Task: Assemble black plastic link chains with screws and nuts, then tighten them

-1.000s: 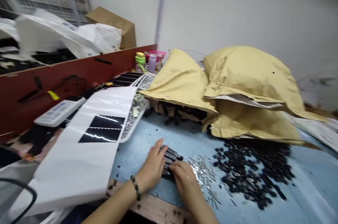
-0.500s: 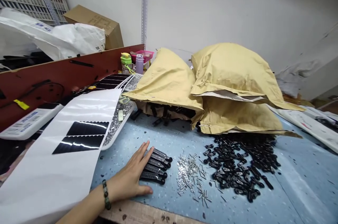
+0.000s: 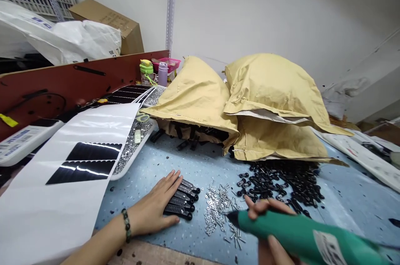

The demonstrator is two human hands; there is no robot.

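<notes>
The left hand [image 3: 153,211] lies with fingers spread on a row of black slotted parts [image 3: 181,200], their long axes running rightward. The right hand [image 3: 265,205] curls around a green electric screwdriver [image 3: 296,231], tip aimed left.

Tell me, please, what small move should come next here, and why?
Probably bring the tip of the green electric screwdriver in the right hand down to the black parts, since the left hand holds them in a row.

Glossy green plastic electric screwdriver [image 3: 290,227], matt black plastic bars [image 3: 179,202], bright metal screws [image 3: 215,211], creased matt kraft-paper sacks [image 3: 196,98].
</notes>
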